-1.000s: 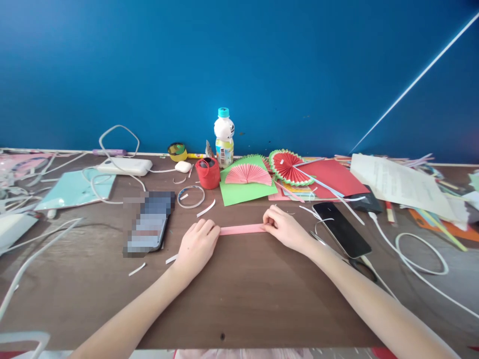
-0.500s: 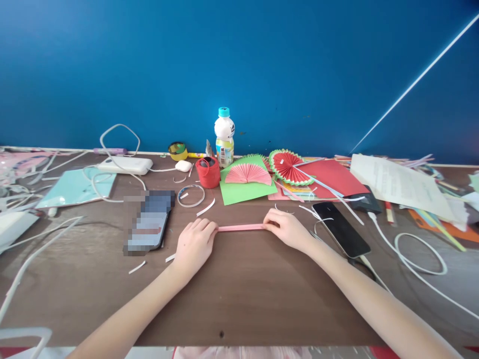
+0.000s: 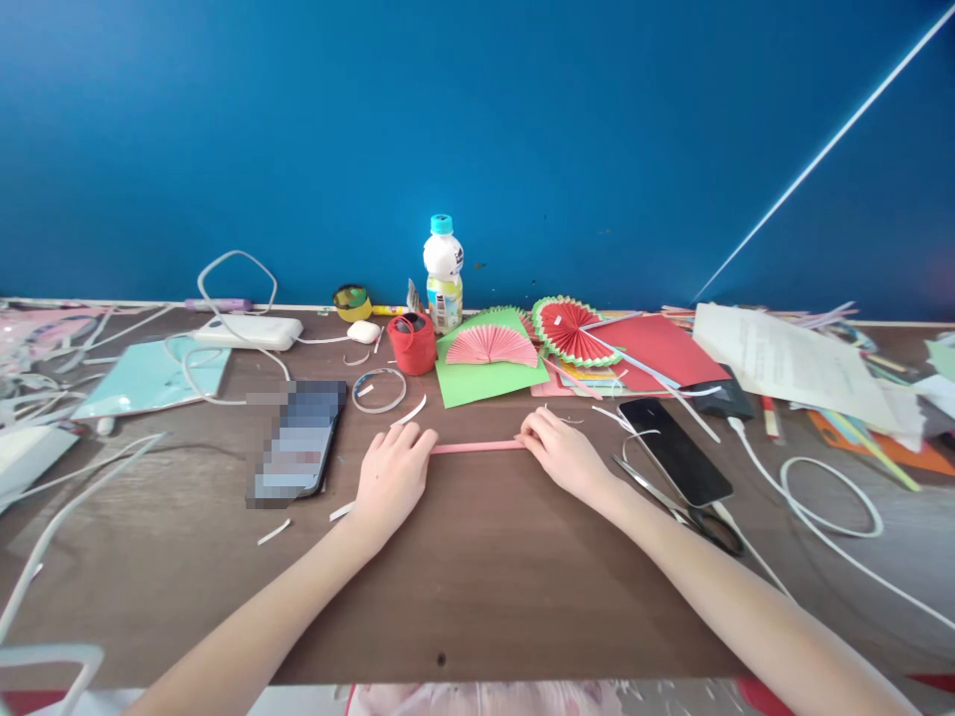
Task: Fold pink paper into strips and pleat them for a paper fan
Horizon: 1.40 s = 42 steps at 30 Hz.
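A narrow pink folded paper strip (image 3: 477, 447) lies crosswise on the brown table, stretched between my two hands. My left hand (image 3: 394, 475) is closed on its left end, fingers pressed together at the tip. The right end sits in the pinched fingers of my right hand (image 3: 561, 449). Just beyond, a pleated pink paper fan (image 3: 492, 344) rests on a green paper sheet (image 3: 484, 386). Beside it is a red and green pleated paper fan (image 3: 571, 330). Scissors (image 3: 657, 489) lie near my right forearm, partly hidden by it.
Left of my hands lie a phone (image 3: 302, 438) with a blurred screen and a tape ring (image 3: 379, 408). A bottle (image 3: 444, 278) and a red pouch (image 3: 412, 344) stand at the back. Right are a black phone (image 3: 675, 452), white cable (image 3: 791, 517) and red paper (image 3: 664, 356).
Both hands and the strip have shifted slightly away from me. My right arm has moved a little, uncovering more of the scissors. The grip on both ends stays.
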### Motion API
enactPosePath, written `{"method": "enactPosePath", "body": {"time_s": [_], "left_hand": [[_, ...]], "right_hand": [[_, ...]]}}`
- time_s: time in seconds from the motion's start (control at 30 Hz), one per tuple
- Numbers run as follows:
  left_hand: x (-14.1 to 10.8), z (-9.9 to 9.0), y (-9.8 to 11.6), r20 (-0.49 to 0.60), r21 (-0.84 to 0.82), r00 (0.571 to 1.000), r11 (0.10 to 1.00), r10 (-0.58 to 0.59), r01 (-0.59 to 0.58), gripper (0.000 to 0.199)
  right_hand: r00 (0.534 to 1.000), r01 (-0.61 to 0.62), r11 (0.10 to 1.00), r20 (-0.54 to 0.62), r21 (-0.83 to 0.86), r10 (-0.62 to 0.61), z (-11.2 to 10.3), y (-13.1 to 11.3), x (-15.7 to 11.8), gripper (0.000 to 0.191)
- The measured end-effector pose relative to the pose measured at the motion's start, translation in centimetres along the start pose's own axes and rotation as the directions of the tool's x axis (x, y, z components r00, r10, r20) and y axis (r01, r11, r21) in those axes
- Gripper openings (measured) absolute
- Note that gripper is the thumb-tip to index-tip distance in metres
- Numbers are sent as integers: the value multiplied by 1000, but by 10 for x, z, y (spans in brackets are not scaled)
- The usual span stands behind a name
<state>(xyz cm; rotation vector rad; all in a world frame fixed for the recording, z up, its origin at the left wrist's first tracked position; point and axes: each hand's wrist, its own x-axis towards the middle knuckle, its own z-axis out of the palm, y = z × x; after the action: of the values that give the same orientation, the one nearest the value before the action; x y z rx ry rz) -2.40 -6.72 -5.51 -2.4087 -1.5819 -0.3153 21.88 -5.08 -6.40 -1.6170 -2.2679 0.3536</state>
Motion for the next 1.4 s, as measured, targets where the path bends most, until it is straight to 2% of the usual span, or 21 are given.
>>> {"method": "enactPosePath", "body": {"time_s": [0.13, 0.23, 0.3, 0.37, 0.43, 0.53, 0.6, 0.77, 0.93, 1.23, 1.4], "left_hand": [[-1, 1, 1, -41, 104, 986, 982, 162, -157, 26], [-3, -1, 5, 10, 131, 976, 967, 217, -217, 31], [-5, -2, 9, 55, 161, 971, 958, 231, -237, 42], [-7, -3, 13, 97, 171, 968, 954, 231, -245, 50], [-8, -5, 16, 131, 159, 965, 956, 226, -246, 50], [-6, -5, 20, 152, 122, 965, 965, 214, -233, 45], [-5, -4, 23, 154, 81, 966, 972, 208, -222, 41], [-8, 4, 26, 117, -9, 980, 987, 163, -163, 44], [-16, 8, 21, 61, -79, 987, 986, 151, -146, 46], [-24, 6, 11, 53, -137, 986, 979, 158, -150, 42], [-23, 3, 5, 38, -110, 985, 980, 170, -165, 40]], "right_hand": [[1000, -14, 999, -20, -39, 13, 3, -2, 0, 13], [999, -8, 999, -47, -38, 7, 5, -1, 0, 11], [998, 11, 999, -58, -35, -13, 6, 0, 1, 11], [995, 60, 997, -75, -50, -64, 6, -1, 2, 16], [984, 142, 985, -96, -93, -151, 8, -8, 3, 24], [948, 293, 949, -97, -115, -304, 15, -25, -1, 39], [912, 393, 916, -91, -75, -399, 23, -39, -6, 40], [921, 379, 919, -52, -110, -386, 37, -54, -15, 43], [920, 378, 916, -58, -136, -388, 31, -41, -18, 41], [938, 306, 927, -96, -218, -332, 12, 10, -49, 39], [938, 300, 926, -107, -229, -330, 7, 14, -53, 39]]}}
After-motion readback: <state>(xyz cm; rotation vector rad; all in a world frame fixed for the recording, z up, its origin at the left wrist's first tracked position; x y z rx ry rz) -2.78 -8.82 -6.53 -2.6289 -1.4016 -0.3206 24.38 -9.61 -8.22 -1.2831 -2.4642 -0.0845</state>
